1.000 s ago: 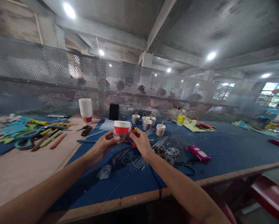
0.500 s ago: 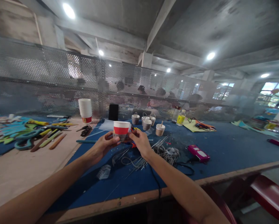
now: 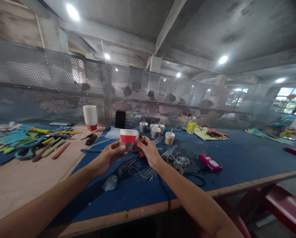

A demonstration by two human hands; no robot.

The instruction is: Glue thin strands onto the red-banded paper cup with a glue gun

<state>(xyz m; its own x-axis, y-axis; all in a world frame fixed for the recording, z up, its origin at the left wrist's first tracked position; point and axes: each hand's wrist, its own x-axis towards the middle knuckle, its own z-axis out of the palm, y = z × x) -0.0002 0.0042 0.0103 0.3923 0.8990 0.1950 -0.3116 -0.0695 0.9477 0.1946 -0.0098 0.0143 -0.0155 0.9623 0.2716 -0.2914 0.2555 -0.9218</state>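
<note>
A paper cup (image 3: 128, 136), white at the rim with a red band, is held upright over the blue table top. Its lower part is covered by a grey, cord-like wrapping (image 3: 128, 145). My left hand (image 3: 110, 153) grips the cup at its lower left, thumb across the front. At the lower right, my right hand (image 3: 148, 149) has its fingers closed against the cup's side; whether they also pinch a strand of cord cannot be made out. Below and right lies a tangle of grey cord (image 3: 180, 164) beside thin metal rods (image 3: 148, 173).
Several small grey-covered cups (image 3: 155, 132) with handles stand behind. To the left are a stack of paper cups (image 3: 90, 115), scissors (image 3: 30, 147) and clay-coloured sticks. A black phone (image 3: 120, 119) leans at the back. A magenta box (image 3: 210, 163) lies right, near a yellow-labelled bottle (image 3: 192, 125).
Almost nothing differs. Both hands keep the cup in the same place, with at most a very slight shift of the fingers.
</note>
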